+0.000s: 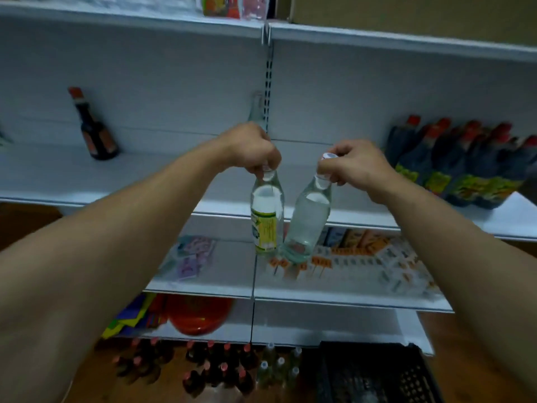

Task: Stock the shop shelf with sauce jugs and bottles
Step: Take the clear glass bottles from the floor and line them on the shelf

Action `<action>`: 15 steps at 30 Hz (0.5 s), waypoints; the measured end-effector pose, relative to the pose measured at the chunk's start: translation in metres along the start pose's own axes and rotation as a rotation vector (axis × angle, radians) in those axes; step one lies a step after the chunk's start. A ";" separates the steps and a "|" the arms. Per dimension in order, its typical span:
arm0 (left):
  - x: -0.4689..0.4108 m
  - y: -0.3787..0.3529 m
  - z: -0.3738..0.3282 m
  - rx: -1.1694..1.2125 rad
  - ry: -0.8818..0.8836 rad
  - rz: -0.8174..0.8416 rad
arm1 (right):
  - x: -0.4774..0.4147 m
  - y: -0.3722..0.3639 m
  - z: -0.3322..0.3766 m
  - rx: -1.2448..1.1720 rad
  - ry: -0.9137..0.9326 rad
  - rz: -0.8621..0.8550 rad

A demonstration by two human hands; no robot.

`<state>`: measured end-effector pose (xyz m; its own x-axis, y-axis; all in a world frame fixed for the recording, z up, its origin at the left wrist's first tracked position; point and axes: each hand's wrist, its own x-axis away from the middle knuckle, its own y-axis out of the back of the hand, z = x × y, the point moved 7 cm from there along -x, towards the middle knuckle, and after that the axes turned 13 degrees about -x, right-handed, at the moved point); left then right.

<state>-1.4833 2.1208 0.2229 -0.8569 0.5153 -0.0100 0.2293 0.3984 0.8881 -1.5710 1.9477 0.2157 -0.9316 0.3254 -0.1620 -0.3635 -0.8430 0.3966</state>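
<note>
Clear bottles (266, 210), necks within both hands (356, 162)

Clear with a yellow and green label on the left bottle (266, 216), clear with a white cap on the right bottle (308, 219), dark brown with a red cap on the sauce bottle (96, 132), dark with red caps and yellow labels on the jugs (459, 164), white on the shelf (162, 175).

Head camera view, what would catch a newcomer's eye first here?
At centre, the left hand pinches the neck of a labelled clear bottle and the right hand holds a tilted clear bottle by its top, both in front of the middle shelf. Red-capped dark jugs crowd that shelf's right end; one dark sauce bottle stands toward its left.
</note>
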 end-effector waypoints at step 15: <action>-0.100 -0.008 -0.014 0.109 0.045 -0.277 | -0.120 0.018 -0.048 -0.170 -0.020 -0.177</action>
<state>-1.4062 2.0553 0.2238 -0.9126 0.3430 -0.2224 0.0305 0.5997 0.7996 -1.4651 1.8727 0.1987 -0.8543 0.4810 -0.1972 -0.5157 -0.8317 0.2058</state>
